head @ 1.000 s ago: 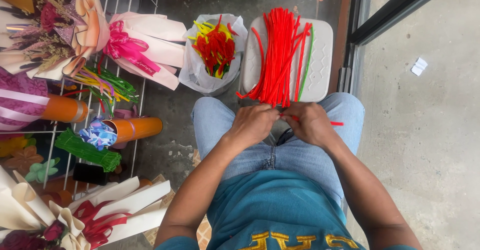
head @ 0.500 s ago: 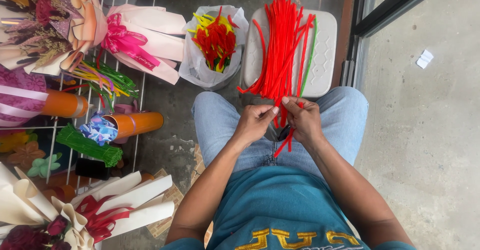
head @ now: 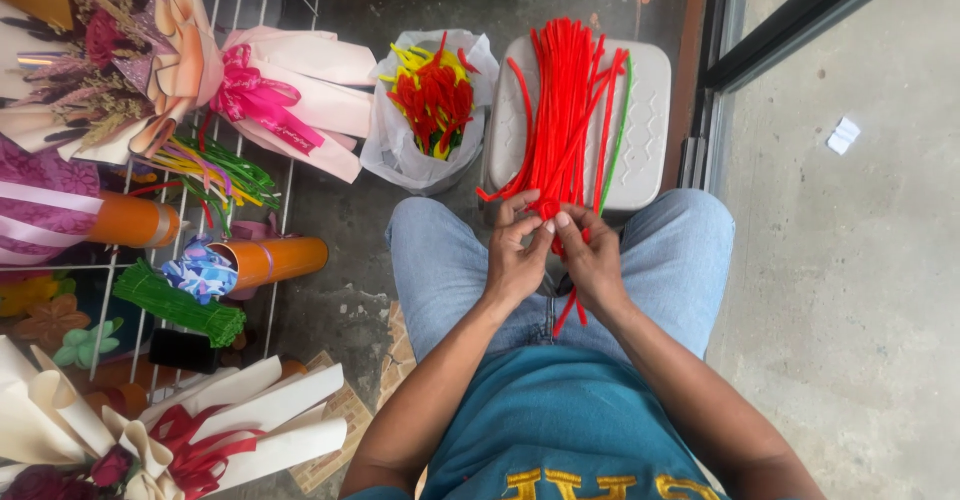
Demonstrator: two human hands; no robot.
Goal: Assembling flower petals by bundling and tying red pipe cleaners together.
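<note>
I sit with my knees apart, in blue jeans. My left hand (head: pixel 517 256) and my right hand (head: pixel 590 258) meet in front of me, both pinching a red pipe cleaner (head: pixel 549 209) that is curled into a small coil at the fingertips. Its loose ends hang down between my hands toward my lap. Just beyond my hands a pile of long red pipe cleaners (head: pixel 565 100), with one green one at its right side, lies on a white plastic stool (head: pixel 647 110).
A white plastic bag (head: pixel 400 140) holds red and yellow pipe cleaner pieces. On a wire rack (head: pixel 110 290) at left lie pink and cream wrapped bouquets, orange tubes (head: pixel 280 257), green stems (head: pixel 175 303) and loose coloured pipe cleaners. A door track (head: pixel 712 90) runs at right.
My hands have lifted from my lap toward the stool, and the red pipe cleaner between them has been wound into a tighter coil at the fingertips.
</note>
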